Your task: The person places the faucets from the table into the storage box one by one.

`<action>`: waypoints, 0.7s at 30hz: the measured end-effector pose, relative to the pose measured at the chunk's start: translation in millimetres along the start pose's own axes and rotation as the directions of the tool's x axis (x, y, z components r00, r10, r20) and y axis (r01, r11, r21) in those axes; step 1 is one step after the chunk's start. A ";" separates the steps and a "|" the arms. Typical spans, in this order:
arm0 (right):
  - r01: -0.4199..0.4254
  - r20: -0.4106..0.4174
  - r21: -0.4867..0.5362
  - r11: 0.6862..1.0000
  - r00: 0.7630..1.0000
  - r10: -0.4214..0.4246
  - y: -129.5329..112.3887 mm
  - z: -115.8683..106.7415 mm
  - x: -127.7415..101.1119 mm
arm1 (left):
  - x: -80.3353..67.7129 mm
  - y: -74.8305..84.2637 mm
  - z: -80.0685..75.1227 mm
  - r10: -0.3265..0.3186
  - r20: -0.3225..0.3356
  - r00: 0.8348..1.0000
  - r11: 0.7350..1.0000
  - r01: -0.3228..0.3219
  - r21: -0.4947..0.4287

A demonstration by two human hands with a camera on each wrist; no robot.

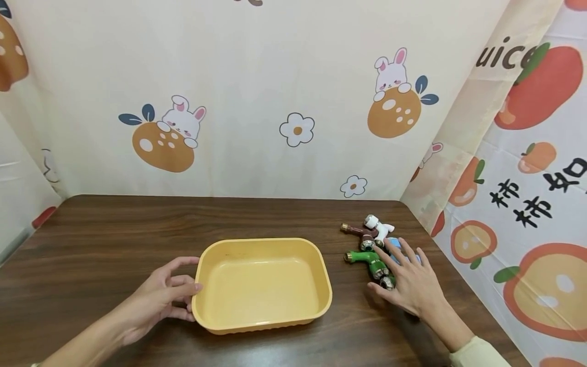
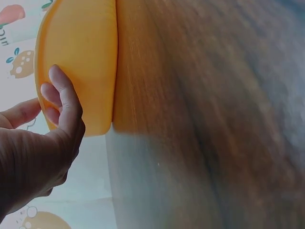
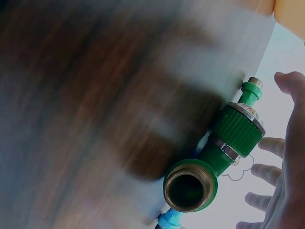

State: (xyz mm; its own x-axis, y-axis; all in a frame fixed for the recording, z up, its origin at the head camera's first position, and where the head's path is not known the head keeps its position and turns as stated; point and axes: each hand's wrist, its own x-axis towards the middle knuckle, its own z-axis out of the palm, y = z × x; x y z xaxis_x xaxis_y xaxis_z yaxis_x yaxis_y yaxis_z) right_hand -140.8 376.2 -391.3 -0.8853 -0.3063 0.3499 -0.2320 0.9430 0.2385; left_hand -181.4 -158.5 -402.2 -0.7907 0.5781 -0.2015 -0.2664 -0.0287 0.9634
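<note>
Five spread fingers of the right hand [image 1: 409, 286] hang by the green tap [image 1: 376, 265], holding nothing. The left hand [image 1: 160, 294] touches the yellow tub [image 1: 261, 293] left of it; I can't tell if it grips. Best pinch the tap's fat middle, without bumping the other taps [image 1: 379, 229].

Lying on the dark brown, wood-grained worktop [image 1: 114, 234]: near the middle, a yellow rounded-rectangular plastic basin [image 1: 261, 288]; to its right, clustered closely, a green tap-shaped fitting [image 1: 373, 262] with metal ends, a dark brown fitting [image 1: 358, 232], a white fitting [image 1: 381, 228] and a partly hidden blue fitting [image 1: 394, 243].
</note>
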 end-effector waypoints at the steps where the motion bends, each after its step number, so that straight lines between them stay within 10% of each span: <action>1: -0.001 0.004 0.001 1.000 1.000 0.001 0.0 0.2 0.1 | -0.3 -0.1 -0.3 0.002 -0.003 1.000 1.000 -0.002 0.003; 21: -0.027 0.053 0.010 1.000 0.998 0.026 -3.5 -2.5 1.9 | -9.4 3.7 -16.1 0.043 -0.098 0.994 0.996 -0.035 0.083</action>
State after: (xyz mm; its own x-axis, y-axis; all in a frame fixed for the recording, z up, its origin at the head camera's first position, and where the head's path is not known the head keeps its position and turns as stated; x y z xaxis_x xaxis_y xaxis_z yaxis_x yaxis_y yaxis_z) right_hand -140.6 372.0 -389.2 -0.9112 -0.2743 0.3075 -0.2122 0.9520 0.2204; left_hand -183.9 -177.2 -399.5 -0.8519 0.4933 -0.1759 -0.1920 0.0184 0.9812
